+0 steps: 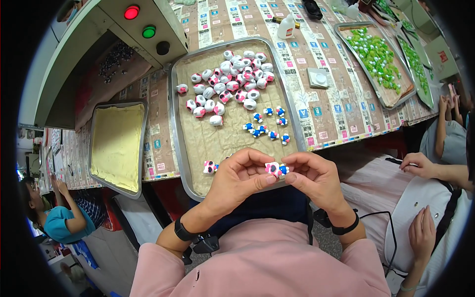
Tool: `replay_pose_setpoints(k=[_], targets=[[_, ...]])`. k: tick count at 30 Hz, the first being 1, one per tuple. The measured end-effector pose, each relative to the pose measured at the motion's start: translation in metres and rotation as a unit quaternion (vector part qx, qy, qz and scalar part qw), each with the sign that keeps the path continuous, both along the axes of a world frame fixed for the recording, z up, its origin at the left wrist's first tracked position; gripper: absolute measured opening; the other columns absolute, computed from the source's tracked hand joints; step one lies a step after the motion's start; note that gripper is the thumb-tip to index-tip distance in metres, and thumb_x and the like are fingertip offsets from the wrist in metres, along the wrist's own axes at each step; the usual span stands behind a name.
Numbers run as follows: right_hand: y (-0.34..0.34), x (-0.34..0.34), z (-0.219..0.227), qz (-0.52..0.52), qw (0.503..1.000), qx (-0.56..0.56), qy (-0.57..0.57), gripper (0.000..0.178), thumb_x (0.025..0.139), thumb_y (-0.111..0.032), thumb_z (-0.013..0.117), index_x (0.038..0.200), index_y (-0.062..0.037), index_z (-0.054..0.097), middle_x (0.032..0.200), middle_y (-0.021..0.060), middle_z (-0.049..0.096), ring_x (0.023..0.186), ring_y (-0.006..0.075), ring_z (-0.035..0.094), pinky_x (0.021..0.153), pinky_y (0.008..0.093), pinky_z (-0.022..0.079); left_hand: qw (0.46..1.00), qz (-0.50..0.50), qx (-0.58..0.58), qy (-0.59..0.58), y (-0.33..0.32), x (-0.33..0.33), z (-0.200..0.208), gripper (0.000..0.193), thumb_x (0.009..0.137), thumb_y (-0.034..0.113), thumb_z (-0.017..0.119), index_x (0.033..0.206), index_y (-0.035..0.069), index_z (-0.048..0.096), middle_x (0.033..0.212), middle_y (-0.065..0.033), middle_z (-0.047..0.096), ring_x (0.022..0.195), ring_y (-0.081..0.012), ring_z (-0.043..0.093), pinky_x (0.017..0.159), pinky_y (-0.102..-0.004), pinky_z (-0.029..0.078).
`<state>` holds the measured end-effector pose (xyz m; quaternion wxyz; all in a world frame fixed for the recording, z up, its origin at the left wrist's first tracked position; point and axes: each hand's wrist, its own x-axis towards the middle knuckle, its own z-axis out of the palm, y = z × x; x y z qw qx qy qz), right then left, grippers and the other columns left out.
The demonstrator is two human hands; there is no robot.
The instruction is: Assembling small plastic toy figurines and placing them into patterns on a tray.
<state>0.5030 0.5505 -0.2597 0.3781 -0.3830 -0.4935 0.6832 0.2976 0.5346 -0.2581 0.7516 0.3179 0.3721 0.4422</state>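
Note:
Above the near edge of a metal tray (174, 114), my left hand (232, 177) pinches the white and pink head (271, 168) of a small cat-like figurine. Fingers of my right hand (316, 179) close on its blue and white body (283, 170). Head and body touch; whether they are fixed together I cannot tell. Left of my left hand lies a similar figurine (209, 167), partly hidden by that hand. Farther back on the tray's brown paper are a pile of white and pink heads (232, 79) and several loose blue bodies (258, 130).
A tray lined with yellowish paper (116, 148) is at the left, below a machine (99, 29) with red and green lights. A white bottle (286, 27) and a small white block (317, 78) stand beyond my tray. Green pieces (373, 59) fill another tray. Co-workers sit on both sides.

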Motion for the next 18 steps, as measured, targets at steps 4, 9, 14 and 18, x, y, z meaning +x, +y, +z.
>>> replay_pose_setpoints(k=[4, 9, 14, 18], targets=[[0.0011, 0.0014, -0.0014, 0.002, 1.000, -0.011, -0.010, 0.027, 0.088, -0.006, 0.066, 0.113, 0.0033, 0.061, 0.100, 0.0071, 0.065, 0.085, 0.0087, 0.062, 0.075, 0.0213, 0.052, 1.000, -0.002, -0.011, -0.013, 0.0010, 0.0016, -0.0012, 0.029, 0.085, 0.003, 0.068, 0.110, -0.002, 0.054, 0.104, -0.0096, 0.063, 0.095, -0.0137, 0.063, 0.085, -0.0263, 0.054], [0.0023, 0.0006, 0.0007, 0.006, 1.000, -0.017, -0.012, 0.025, 0.088, -0.005, 0.066, 0.111, 0.0032, 0.062, 0.101, 0.0066, 0.064, 0.086, 0.0084, 0.062, 0.074, 0.0206, 0.051, 1.000, -0.007, -0.011, -0.014, 0.0030, 0.0022, -0.0030, 0.030, 0.085, 0.002, 0.068, 0.111, -0.002, 0.054, 0.104, -0.0095, 0.062, 0.096, -0.0139, 0.063, 0.086, -0.0265, 0.054], [0.0039, 0.0025, 0.0014, 0.007, 1.000, 0.016, -0.025, 0.023, 0.087, -0.004, 0.065, 0.109, 0.0038, 0.062, 0.099, 0.0053, 0.063, 0.084, 0.0073, 0.061, 0.072, 0.0198, 0.051, 1.000, -0.001, 0.020, 0.001, 0.0030, 0.0028, -0.0037, 0.032, 0.085, 0.002, 0.068, 0.114, -0.002, 0.054, 0.104, -0.0080, 0.061, 0.097, -0.0131, 0.062, 0.086, -0.0265, 0.053], [0.0033, 0.0037, 0.0062, -0.002, 0.999, -0.040, -0.011, 0.019, 0.086, -0.003, 0.066, 0.104, 0.0039, 0.063, 0.096, 0.0043, 0.062, 0.082, 0.0068, 0.060, 0.070, 0.0195, 0.050, 1.000, 0.009, 0.002, -0.005, 0.0024, 0.0078, 0.0013, 0.033, 0.086, 0.002, 0.067, 0.116, -0.001, 0.054, 0.102, -0.0069, 0.061, 0.095, -0.0123, 0.062, 0.085, -0.0261, 0.054]])
